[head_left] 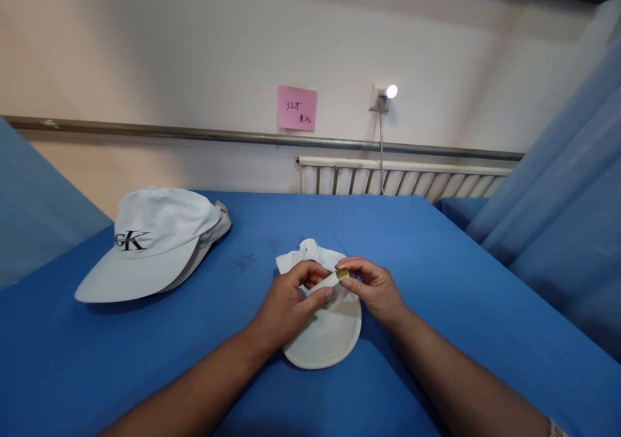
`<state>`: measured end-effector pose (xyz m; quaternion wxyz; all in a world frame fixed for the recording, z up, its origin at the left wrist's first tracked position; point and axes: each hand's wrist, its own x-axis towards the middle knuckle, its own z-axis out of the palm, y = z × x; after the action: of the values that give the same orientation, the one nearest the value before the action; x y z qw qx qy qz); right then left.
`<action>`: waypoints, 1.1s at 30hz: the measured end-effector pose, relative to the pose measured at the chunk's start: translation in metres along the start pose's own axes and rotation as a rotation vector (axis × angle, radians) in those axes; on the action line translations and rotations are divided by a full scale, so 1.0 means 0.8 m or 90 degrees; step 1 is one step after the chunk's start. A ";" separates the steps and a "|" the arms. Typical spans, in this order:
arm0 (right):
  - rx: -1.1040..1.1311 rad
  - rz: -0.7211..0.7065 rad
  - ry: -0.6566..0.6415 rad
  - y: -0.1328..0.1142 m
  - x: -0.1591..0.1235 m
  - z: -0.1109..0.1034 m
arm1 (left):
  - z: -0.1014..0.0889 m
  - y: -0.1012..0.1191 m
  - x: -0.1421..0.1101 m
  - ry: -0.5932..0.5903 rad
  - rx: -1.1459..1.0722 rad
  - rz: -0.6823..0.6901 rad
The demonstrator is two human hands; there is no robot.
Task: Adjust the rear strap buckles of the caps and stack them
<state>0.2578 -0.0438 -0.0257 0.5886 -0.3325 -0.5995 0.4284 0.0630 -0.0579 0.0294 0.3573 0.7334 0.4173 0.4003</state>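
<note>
A pale cap (323, 340) lies on the blue table in front of me, its brim toward me. My left hand (295, 298) pinches the cap's light strap (324, 284) between thumb and fingers. At the strap's right end sits a small gold-coloured buckle (343, 274). My right hand (376, 288) grips that buckle between thumb and forefinger. Part of the cap's crown is hidden behind both hands.
Stacked white and greyish caps (155, 230) with dark lettering stand at the left of the blue table (233, 359). Behind it are a wall rail (218, 134), a radiator (407, 177), a pink note (297, 108) and a plugged-in socket (379, 98). Blue curtains (563, 198) hang at the right.
</note>
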 end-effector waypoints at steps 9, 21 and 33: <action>0.021 0.019 0.000 -0.003 0.000 0.002 | -0.001 -0.006 -0.010 0.037 0.365 0.304; 0.175 0.156 0.041 0.003 0.002 0.000 | 0.004 -0.014 -0.009 0.077 0.304 0.279; 0.131 0.131 0.022 0.005 -0.001 0.002 | 0.008 -0.016 -0.009 0.101 0.276 0.253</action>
<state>0.2560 -0.0427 -0.0295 0.5829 -0.3376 -0.5048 0.5399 0.0624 -0.0605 0.0138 0.0731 0.8264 0.3678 0.4201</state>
